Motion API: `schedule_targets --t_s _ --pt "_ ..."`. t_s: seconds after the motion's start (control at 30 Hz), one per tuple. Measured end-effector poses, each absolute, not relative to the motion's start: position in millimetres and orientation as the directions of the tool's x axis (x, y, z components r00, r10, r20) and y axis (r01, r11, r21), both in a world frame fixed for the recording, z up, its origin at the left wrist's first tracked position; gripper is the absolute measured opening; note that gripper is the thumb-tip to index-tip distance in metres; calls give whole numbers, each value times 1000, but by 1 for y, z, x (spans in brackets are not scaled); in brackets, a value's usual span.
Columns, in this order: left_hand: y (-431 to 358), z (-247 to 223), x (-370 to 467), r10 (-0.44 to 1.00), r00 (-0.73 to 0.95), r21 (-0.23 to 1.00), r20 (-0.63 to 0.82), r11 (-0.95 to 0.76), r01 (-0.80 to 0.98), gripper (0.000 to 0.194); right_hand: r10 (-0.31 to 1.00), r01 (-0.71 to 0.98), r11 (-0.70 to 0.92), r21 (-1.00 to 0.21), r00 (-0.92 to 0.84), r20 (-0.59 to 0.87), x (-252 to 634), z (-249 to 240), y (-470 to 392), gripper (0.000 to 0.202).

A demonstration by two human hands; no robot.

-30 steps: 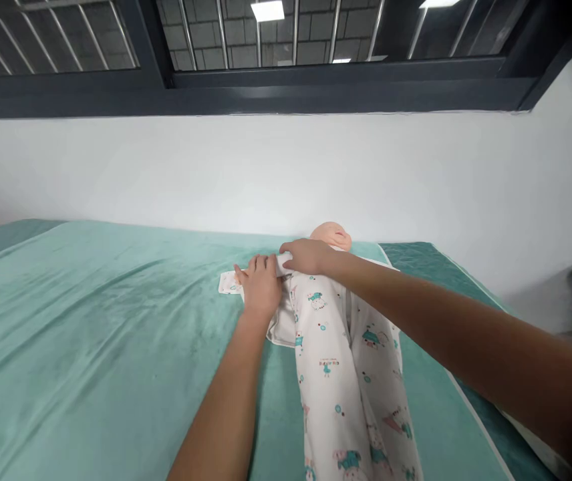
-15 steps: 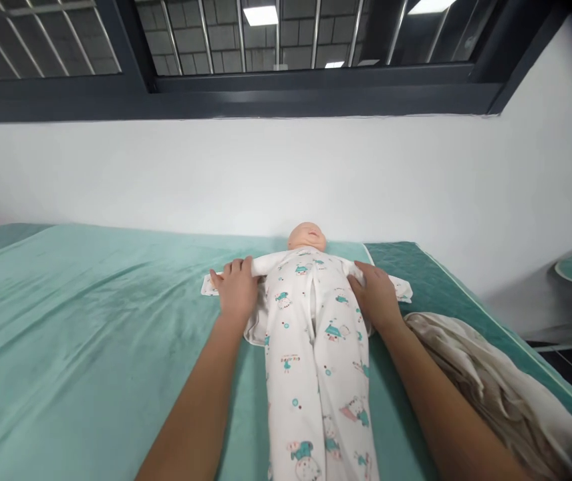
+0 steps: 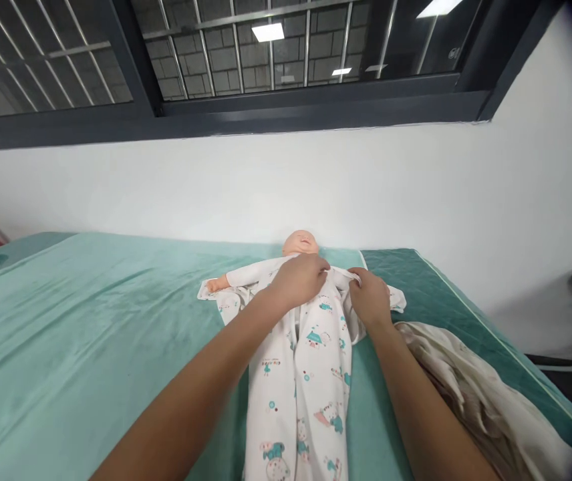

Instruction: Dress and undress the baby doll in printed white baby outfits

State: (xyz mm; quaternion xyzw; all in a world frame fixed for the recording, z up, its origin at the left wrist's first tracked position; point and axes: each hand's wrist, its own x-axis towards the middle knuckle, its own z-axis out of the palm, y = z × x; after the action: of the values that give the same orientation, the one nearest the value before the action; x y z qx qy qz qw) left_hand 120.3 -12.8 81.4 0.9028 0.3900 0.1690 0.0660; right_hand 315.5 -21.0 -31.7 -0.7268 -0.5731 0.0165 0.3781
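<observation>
A baby doll (image 3: 301, 242) lies on its back on the green bed cover (image 3: 115, 334), its head toward the wall. White clothing with teal and pink prints (image 3: 301, 394) covers its body and trails toward me. My left hand (image 3: 300, 279) is closed on the garment at the doll's upper chest, just below the chin. My right hand (image 3: 370, 294) pinches the garment's edge near the doll's shoulder on the right. The doll's bare hand (image 3: 217, 284) shows on the left, above a spread printed sleeve.
A crumpled cream cloth (image 3: 466, 374) lies right of my right forearm, on a darker green cover (image 3: 396, 267). Behind the bed stand a white wall (image 3: 246, 187) and a dark-framed window (image 3: 286, 113) with metal bars.
My left hand has moved right, from the doll's arm on the left to its upper chest. My right hand now pinches a lifted garment edge. The view has tilted slightly.
</observation>
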Motion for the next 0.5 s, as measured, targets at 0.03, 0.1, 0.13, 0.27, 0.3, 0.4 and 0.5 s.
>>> schedule_targets --t_s 0.03,0.1,0.13,0.27,0.3,0.4,0.5 --pt "-9 85 134 719 678 144 151 -695 705 32 845 826 -55 -562 338 415 313 -31 -22 37" --pt "-1 89 159 720 692 -36 -49 -694 719 32 847 833 -61 -550 335 413 307 -30 -23 37" --pt "3 89 171 720 685 -72 -112 -693 717 31 852 839 -69 -540 331 405 305 -30 -24 38" --pt "14 82 204 725 651 -126 -225 -684 719 34 881 846 -85 -526 310 357 304 -30 -24 38" --pt "16 78 209 730 641 -139 -237 -679 721 37 881 838 -85 -539 316 353 304 -30 -23 37" --pt "21 70 214 741 621 -171 -255 -667 725 44 871 820 -91 -565 340 353 309 -28 -23 33" --pt "26 71 213 736 619 -182 -274 -672 718 47 843 801 -181 -571 425 329 315 -26 -26 33"
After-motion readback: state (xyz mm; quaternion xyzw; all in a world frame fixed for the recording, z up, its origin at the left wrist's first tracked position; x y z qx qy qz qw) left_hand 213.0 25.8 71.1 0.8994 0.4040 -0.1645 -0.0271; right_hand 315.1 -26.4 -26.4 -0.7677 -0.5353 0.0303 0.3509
